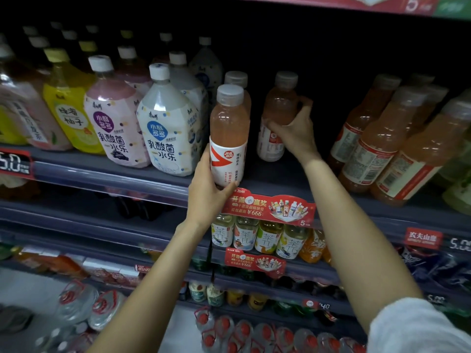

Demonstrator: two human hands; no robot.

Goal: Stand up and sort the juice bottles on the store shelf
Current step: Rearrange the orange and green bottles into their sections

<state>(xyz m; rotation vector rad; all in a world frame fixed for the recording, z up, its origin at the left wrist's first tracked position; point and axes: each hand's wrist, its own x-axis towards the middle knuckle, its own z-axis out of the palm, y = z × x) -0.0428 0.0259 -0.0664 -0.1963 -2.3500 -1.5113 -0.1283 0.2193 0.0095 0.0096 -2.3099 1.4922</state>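
My left hand (207, 186) grips the base of a pink juice bottle (229, 131) with a white and red label, upright at the shelf's front edge. A second pink bottle (237, 80) stands right behind it, mostly hidden. My right hand (295, 131) wraps around another pink juice bottle (277, 108) deeper on the same shelf (114, 174), upright or slightly tilted. To the right, a row of similar pink-orange bottles (377, 138) lean with their back labels showing.
Large bottles, white (168, 123), pink (114, 115) and yellow (67, 100), fill the shelf's left side. A red promo tag (267, 207) hangs on the shelf edge. Lower shelves hold tea bottles (254, 235) and water jugs (76, 301). Dark space lies between the held bottles and the right row.
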